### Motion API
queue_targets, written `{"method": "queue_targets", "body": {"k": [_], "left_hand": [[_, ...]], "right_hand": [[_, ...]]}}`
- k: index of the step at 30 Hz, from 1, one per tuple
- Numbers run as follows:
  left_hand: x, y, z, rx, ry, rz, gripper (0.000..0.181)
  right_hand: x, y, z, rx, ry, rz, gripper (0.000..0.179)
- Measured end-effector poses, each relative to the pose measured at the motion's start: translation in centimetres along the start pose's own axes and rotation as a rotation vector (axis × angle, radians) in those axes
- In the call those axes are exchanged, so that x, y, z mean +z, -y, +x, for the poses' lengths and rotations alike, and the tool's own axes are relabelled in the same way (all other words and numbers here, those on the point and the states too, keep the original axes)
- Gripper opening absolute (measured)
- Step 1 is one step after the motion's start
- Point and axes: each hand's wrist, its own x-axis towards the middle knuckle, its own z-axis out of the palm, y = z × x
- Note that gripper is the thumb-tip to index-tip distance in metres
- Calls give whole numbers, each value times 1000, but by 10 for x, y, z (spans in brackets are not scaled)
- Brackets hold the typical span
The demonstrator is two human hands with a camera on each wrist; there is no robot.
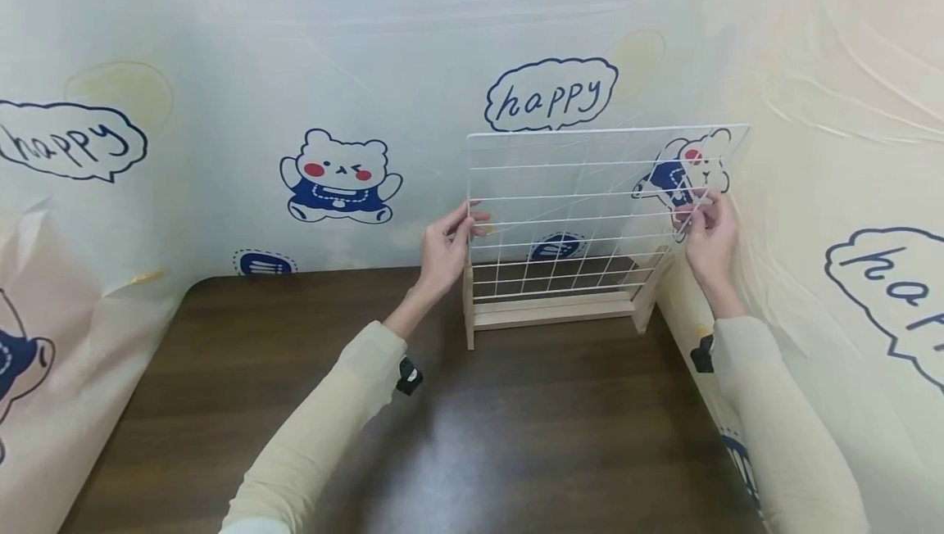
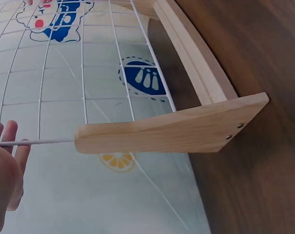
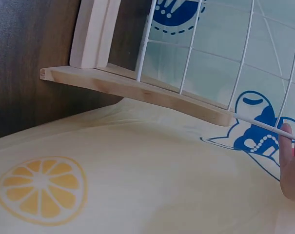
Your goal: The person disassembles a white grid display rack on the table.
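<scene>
A white wire grid panel stands upright in a pale wooden stand towards the back right of the table. My left hand pinches the panel's left edge wire just above the stand's side piece. On the opposite side, my right hand pinches the right edge wire at about the same height. In the left wrist view, the lower part of the grid lies between the wooden side pieces, with two screws at the bottom end. The right wrist view shows the other wooden side piece along the grid's edge.
The dark brown wooden table carries the stand. A pale printed cloth hangs behind the table and along both sides, close against the stand's right side. A black wrist device shows below the left sleeve.
</scene>
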Motion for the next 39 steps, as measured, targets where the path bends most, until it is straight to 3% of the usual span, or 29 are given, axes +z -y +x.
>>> {"method": "queue_targets", "body": {"k": [10,23,31,39], "left_hand": [[-3,-12,6,63,-4,28,29],[-8,-21,11,90,12,34,28],[-9,-29,17,68,-3,67,29],[-8,-39,21,96,-16,63,28]], "right_hand": [[1,16,4,61,-13,-4,29],[2,32,8,17,0,-99,33],[2,40,13,32,-8,-86,34],[-1,50,19,21,3,-106,37]]}}
